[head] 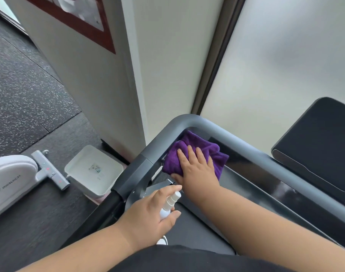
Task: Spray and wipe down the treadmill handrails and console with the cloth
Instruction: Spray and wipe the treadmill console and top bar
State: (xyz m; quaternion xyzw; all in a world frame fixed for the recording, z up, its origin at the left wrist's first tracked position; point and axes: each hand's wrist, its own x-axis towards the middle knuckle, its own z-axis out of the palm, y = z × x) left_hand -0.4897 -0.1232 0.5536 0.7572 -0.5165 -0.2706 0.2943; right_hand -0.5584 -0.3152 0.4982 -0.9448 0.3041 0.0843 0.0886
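Dark speckled rubber flooring (28,91) and a pale wall (101,85) frame a gym corner seen from above the treadmill belt (189,228). Nearest, the left hand (148,214) curls its fingers and thumb around a small white spray bottle (168,205), its nozzle aimed up toward the console. Just beyond, the right hand (195,167) lies flat with fingers spread, pressing a crumpled purple cloth (189,152) onto the glossy black console panel (266,189), tucked into the corner where the grey handrail (163,134) bends. Left of the treadmill, on the floor, a white square bin (75,167) stands beside a white machine marked MERACH (8,179) with a grey T-shaped bar (50,171). Farther right, a black pad (321,142) rises behind the rail against frosted glass (285,55). High on the wall hangs a dark red-framed picture (79,18).
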